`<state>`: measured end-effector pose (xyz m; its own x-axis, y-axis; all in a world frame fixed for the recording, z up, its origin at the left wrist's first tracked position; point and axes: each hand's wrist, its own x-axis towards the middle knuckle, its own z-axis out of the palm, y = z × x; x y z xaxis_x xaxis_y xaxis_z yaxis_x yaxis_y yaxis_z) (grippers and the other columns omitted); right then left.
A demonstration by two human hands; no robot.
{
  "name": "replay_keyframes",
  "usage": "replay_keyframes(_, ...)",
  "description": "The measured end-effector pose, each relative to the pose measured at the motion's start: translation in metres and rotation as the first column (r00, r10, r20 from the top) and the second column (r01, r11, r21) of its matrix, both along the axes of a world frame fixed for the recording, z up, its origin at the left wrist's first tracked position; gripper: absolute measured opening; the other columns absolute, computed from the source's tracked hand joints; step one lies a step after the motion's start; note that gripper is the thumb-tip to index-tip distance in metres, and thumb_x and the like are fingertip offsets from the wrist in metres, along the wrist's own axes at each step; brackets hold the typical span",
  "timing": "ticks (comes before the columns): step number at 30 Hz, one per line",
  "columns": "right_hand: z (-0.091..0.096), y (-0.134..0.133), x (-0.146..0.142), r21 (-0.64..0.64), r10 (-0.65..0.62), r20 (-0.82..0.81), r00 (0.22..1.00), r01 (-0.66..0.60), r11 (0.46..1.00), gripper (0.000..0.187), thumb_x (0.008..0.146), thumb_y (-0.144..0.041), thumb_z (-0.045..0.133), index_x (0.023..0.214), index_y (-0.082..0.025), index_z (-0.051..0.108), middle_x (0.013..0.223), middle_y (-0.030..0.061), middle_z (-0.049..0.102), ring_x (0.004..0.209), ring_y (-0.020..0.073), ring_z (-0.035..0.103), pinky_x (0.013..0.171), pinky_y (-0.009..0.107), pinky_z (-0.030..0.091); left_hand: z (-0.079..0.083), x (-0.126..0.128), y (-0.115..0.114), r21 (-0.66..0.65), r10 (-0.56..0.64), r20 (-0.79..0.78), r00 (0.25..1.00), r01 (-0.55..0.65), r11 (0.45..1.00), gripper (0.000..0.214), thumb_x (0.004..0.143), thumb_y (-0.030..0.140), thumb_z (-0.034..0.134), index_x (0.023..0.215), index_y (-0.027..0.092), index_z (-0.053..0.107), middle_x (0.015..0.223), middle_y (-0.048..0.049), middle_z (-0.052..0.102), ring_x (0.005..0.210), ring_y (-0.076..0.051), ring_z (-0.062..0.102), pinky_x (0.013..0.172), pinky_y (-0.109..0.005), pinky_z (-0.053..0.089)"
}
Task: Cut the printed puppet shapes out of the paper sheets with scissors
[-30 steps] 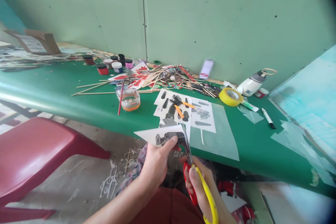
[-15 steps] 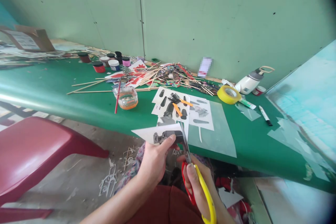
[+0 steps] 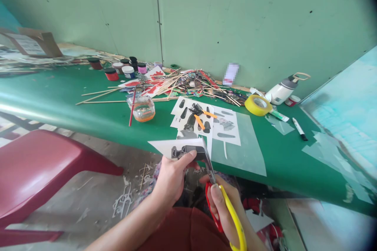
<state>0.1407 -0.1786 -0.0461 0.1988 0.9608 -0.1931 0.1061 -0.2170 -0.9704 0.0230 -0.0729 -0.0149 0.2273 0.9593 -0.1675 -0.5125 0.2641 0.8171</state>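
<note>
My left hand (image 3: 173, 178) pinches a white sheet of paper (image 3: 160, 147) printed with a dark shape, thumb on top. In my right hand (image 3: 225, 200) is a pair of scissors (image 3: 235, 219) with one yellow and one red handle. Its blades meet the right edge of the paper, beside the black print. Behind the held sheet, printed paper sheets (image 3: 226, 125) lie on the green table (image 3: 282, 157). Orange-handled pieces with black parts (image 3: 199, 121) rest on those sheets.
A glass jar (image 3: 143, 110) with orange liquid and a red brush stands left of the sheets. Thin wooden sticks (image 3: 103, 96), paint pots (image 3: 111, 73), yellow tape (image 3: 257, 106), a white bottle (image 3: 279, 93) and a marker (image 3: 299, 129) lie around. A red chair (image 3: 44, 172) stands at the left.
Both hands stay nearly in place with the paper and scissors. The scissor handles have shifted slightly to the right, and the view has moved a little.
</note>
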Motion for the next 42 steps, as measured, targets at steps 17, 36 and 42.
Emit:
replay_keyframes(17,-0.010,0.002,0.005,0.008,-0.015,-0.012,1.000,0.015,1.000,0.062,0.085,-0.073,0.046,0.103,-0.017,0.065,0.056,-0.0059,0.034,0.046,0.0119,0.035,0.039,0.023,0.030,0.003,-0.007,0.007,0.039,-0.143,-0.040,0.989,0.145,0.989,0.015,0.075,0.017,0.076,0.088,0.014,0.070,0.079,-0.0040,0.072,0.061,-0.015,0.064,0.047,-0.025,0.053)
replay_keyframes(36,0.000,0.005,0.008,-0.005,0.057,-0.013,0.998,-0.057,0.998,0.063,0.087,-0.074,0.044,0.097,-0.016,0.065,0.052,-0.0060,0.036,0.043,0.0099,0.033,0.038,0.021,0.030,0.005,-0.008,0.009,0.040,-0.157,-0.040,0.987,0.158,0.987,0.017,0.074,0.018,0.076,0.090,0.015,0.069,0.078,-0.0046,0.073,0.065,-0.021,0.069,0.047,-0.027,0.052)
replay_keyframes(42,-0.001,0.005,0.007,0.003,0.029,0.031,0.999,-0.029,1.000,0.067,0.085,-0.077,0.041,0.095,-0.015,0.066,0.049,-0.0063,0.036,0.039,0.0092,0.031,0.035,0.021,0.029,0.003,-0.010,0.011,0.041,-0.175,-0.045,0.984,0.177,0.983,0.020,0.074,0.020,0.076,0.091,0.013,0.070,0.079,-0.0072,0.074,0.065,-0.022,0.070,0.047,-0.027,0.053)
